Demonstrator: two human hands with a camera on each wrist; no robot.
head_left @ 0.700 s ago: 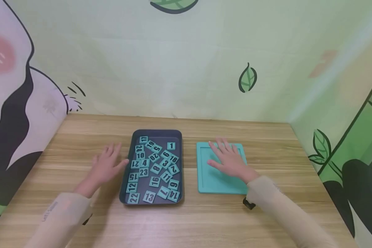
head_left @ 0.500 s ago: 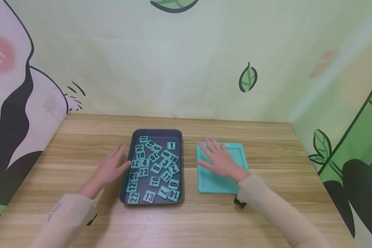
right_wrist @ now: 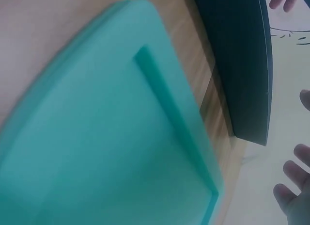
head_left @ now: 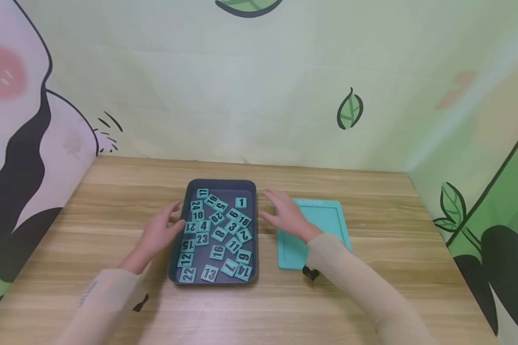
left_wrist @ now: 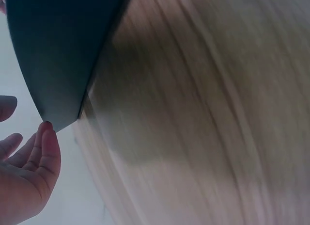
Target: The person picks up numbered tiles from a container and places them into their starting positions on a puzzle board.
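A dark navy tray lies on the table, holding several small teal number tiles, mostly scattered at angles. At its left side is my left hand, fingers slightly bent and the thumb by the rim; whether it touches is unclear. My right hand hovers over the upper left part of a turquoise square board, its fingers reaching toward the tray's right side with a small gap between. The left wrist view has my left fingertips close to a corner of the tray.
The wooden table extends to both sides and in front of the tray and board. Behind it rises a wall sheet printed with leaves and a panda figure. The board has a raised border around a shallow recess.
My right hand has moved left, from above the middle of the board toward the tray. My left hand has come rightward to the tray's left side, its fingers more bent. The view has shifted slightly.
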